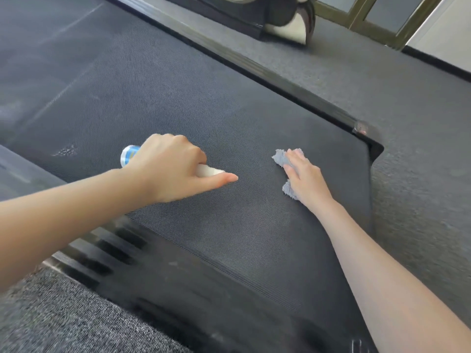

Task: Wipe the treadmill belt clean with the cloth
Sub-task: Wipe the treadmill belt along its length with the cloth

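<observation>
The right hand [305, 177] lies flat, fingers straight, pressing a crumpled grey cloth [281, 157] onto the treadmill belt [204, 98] near its end corner, close to the side rail [293, 85]. The left hand [175, 166] is curled round a small spray bottle [130, 155], its forefinger stretched out towards the belt. Wiping looks under way at this end only. Pale streaks and a dusty haze show farther up the belt, and a speckled patch [66, 150] sits beside the bottle, so most of the surface seems left to do.
</observation>
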Tool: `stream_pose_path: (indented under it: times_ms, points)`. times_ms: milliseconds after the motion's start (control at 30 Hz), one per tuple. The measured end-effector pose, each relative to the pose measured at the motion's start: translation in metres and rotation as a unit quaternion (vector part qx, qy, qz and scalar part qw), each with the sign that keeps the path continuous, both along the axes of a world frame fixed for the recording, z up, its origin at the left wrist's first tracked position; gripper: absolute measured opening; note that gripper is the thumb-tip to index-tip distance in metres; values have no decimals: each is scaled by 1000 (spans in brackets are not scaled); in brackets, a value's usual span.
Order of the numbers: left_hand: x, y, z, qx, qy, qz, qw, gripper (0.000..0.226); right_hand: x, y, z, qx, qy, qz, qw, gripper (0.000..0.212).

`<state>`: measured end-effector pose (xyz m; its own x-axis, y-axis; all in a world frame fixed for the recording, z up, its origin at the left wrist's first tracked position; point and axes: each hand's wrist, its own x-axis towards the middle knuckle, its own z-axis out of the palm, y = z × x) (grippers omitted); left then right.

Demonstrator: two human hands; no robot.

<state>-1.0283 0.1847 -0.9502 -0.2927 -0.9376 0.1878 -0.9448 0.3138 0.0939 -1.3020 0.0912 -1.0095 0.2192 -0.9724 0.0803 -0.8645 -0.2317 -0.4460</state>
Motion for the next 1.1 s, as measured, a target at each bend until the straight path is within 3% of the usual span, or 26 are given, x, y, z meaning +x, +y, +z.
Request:
stream_pose_path:
  times_ms: [233,367,500,633,900,1100]
  points:
    - [6,0,6,-27,14,18,999,83,69,31,-4,-8,-24,185,982,43]
    - [7,1,7,-25,21,27,999,85,105,74,1,-9,-60,300,952,38]
    - [9,3,12,-6,31,46,998,83,119,98,-4,-28,-17,374,927,43]
    - [12,2,16,-16,29,55,998,82,115,112,-8,-42,-32,441,896,42]
    - [17,-5,20,-40,60,68,995,84,96,105,-10,-111,64,485,865,43]
    - [18,-16,19,-42,66,80,994,82,95,94,-16,-153,108,454,871,44]
